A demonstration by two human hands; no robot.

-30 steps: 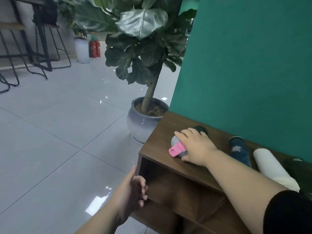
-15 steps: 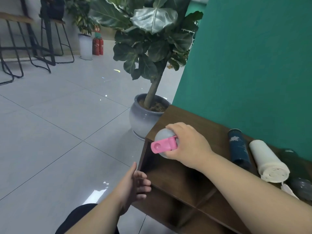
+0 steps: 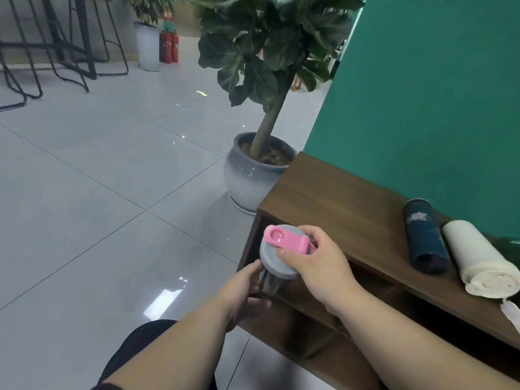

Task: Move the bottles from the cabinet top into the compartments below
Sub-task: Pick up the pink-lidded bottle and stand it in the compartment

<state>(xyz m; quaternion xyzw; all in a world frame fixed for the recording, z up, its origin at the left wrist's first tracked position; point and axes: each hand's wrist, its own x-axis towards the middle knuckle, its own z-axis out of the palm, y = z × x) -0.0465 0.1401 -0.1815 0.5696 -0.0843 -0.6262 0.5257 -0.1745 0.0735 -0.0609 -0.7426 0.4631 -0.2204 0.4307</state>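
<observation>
Lifted bottle point(image 3: 277, 258), now in two hands.

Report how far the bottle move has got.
Done: no bottle is visibly in a compartment yet. In hand: the grey-lidded bottle with the pink flap is off the cabinet top, right hand on its lid, left hand on its body. Left: the dark blue bottle and the white bottle lie on top.

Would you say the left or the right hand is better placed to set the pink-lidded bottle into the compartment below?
Probably the left hand: it grips the bottle by its body, low and next to the open compartment. The right hand sits on the lid from above.
</observation>
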